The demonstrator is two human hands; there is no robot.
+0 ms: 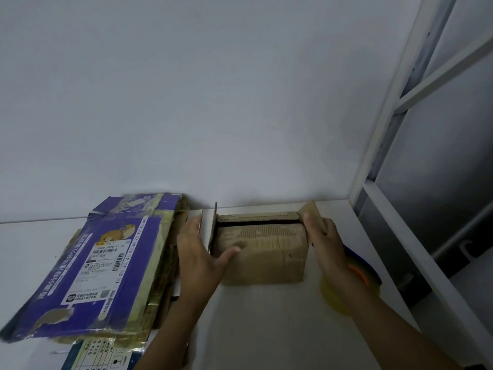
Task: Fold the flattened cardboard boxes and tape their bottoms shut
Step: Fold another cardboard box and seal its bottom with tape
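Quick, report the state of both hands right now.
Left hand: open, fingers straight against the brown box at its left flap.
Right hand: open, pressing the right flap.

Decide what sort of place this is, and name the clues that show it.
Probably a small room at home or in a dormitory, not a warehouse: a white table against a bare wall, a white frame beside it, and a stack of used, flattened boxes.

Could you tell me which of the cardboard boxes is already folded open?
The plain brown box, side flaps raised; the purple printed box lies flat at left.
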